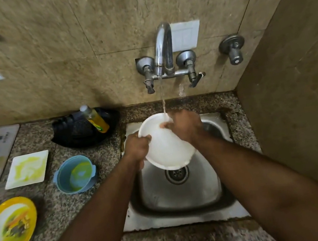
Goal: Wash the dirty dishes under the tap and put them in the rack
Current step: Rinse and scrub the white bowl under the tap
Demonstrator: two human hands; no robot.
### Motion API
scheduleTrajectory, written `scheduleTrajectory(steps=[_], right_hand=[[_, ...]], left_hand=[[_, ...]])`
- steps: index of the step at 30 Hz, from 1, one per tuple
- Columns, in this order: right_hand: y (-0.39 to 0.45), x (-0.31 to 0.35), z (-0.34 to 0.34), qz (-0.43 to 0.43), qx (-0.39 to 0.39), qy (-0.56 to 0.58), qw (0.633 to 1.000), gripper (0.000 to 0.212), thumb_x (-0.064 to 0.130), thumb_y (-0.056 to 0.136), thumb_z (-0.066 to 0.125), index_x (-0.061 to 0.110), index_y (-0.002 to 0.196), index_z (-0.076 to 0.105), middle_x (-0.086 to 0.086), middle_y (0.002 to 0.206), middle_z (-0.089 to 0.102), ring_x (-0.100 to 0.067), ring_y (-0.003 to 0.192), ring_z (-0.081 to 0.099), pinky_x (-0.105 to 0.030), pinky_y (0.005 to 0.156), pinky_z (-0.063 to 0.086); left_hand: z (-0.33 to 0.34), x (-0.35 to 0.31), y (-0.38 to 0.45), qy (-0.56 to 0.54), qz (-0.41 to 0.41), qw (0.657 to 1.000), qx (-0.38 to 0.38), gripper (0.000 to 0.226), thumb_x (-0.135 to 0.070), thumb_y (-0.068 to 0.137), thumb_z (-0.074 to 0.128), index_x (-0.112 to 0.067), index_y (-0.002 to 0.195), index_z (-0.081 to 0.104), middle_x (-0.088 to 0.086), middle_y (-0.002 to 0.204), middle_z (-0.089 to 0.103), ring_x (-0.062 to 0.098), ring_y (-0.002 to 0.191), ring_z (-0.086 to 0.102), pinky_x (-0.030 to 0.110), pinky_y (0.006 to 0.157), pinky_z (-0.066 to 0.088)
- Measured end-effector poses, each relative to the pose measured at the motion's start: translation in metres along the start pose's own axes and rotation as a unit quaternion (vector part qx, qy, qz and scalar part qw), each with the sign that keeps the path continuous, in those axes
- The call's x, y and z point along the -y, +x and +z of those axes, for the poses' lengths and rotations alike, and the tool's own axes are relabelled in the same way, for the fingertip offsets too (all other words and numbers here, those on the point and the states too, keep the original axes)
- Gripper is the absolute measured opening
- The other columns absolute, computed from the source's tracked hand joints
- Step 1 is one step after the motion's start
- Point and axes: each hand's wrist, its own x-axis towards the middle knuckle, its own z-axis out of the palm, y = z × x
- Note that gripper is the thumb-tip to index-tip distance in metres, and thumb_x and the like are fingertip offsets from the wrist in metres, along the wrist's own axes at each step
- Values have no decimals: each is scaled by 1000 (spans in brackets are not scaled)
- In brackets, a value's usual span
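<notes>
The white plate (pixel 166 146) is tilted over the sink (pixel 185 194), under the tap (pixel 162 51). The left hand (pixel 136 147) grips its left rim; the right hand (pixel 185 125) rubs its upper part, fingers (pixel 164 125) on the surface.

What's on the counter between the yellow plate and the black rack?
In the head view, a blue bowl streaked with yellow residue sits between the yellow plate and the black rack; the white square plate lies just left of that line.
</notes>
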Motion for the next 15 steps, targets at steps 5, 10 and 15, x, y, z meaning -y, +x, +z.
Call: scheduleTrajectory(steps=[5, 10, 15], right_hand=[[7, -8, 14, 2, 47, 100, 994, 39, 43, 104, 46, 15, 125, 63, -15, 116, 71, -35, 104, 65, -39, 89, 50], [-6, -20, 16, 41, 90, 245, 964, 29, 10, 95, 59, 11, 124, 65, -11, 118, 68, -27, 107, 63, -29, 84, 46], [-6, -11, 21, 66, 38, 188, 979, 31, 42, 93, 66, 13, 100, 73, -10, 97, 74, -29, 89, 68, -33, 73, 50]], left_hand=[[-4, -5, 9, -16, -11, 999, -27, 28, -20, 84, 75, -8, 110, 74, 18, 105, 75, 42, 96, 71, 61, 83, 60], [-1, 5, 9, -20, -19, 999, -29, 33, -20, 85, 75, -9, 116, 73, 15, 109, 74, 40, 98, 69, 58, 86, 60], [1, 12, 7, -21, -20, 1000, 13, 43, -22, 75, 75, -16, 117, 73, 14, 112, 74, 40, 100, 70, 59, 82, 61]])
